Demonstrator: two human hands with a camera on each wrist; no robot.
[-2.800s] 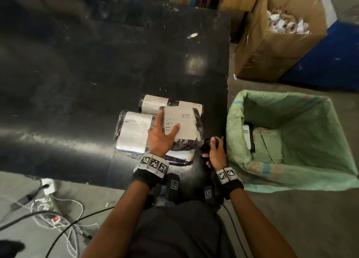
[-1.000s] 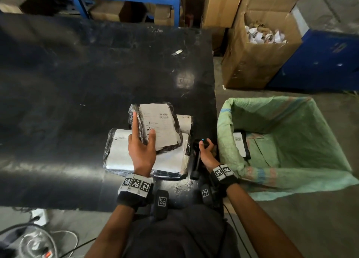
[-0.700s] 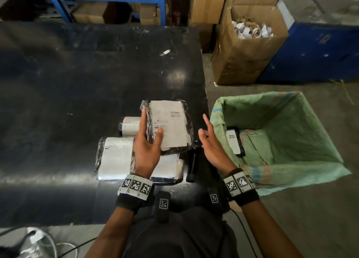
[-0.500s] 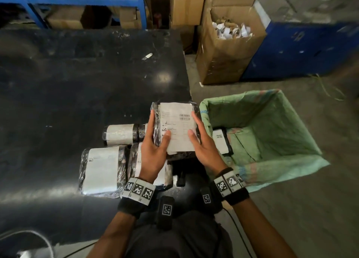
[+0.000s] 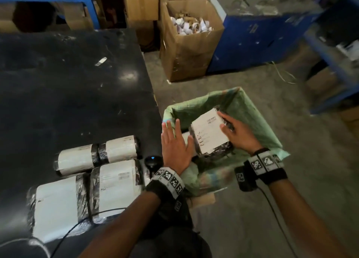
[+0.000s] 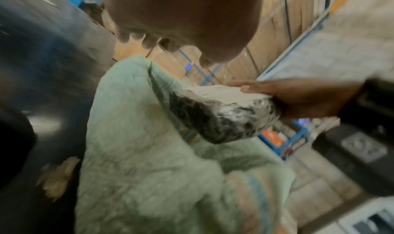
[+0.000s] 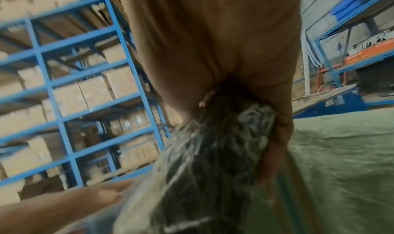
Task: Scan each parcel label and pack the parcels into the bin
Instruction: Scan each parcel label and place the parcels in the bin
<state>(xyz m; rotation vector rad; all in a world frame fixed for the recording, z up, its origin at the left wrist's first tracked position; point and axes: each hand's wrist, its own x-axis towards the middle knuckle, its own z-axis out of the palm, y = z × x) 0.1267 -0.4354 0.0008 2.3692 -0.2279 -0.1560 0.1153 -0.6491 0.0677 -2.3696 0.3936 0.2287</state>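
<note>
My right hand (image 5: 236,133) grips a black plastic-wrapped parcel with a white label (image 5: 208,134) by its right edge, holding it tilted over the green-lined bin (image 5: 258,121). The left wrist view shows that parcel (image 6: 219,113) above the green liner (image 6: 149,153), thumb on the label. My left hand (image 5: 174,141) hovers flat with straight fingers beside the parcel's left side, over the bin's near-left rim, holding nothing. Another labelled parcel (image 5: 185,136) lies inside the bin, mostly hidden. Several wrapped parcels (image 5: 114,182) lie on the black table (image 5: 68,82). A black scanner (image 5: 152,160) rests at the table's right edge.
An open cardboard box (image 5: 186,44) full of paper scraps stands behind the bin, next to a blue cabinet (image 5: 262,38). Blue shelving with cartons (image 7: 64,94) lines the back. A cable (image 5: 77,226) runs over the table's near edge. Concrete floor surrounds the bin.
The parcel went from above the table, held in both hands, rightward over the bin. My left hand let go and now hovers flat; my right hand holds it alone. The scanner lies on the table.
</note>
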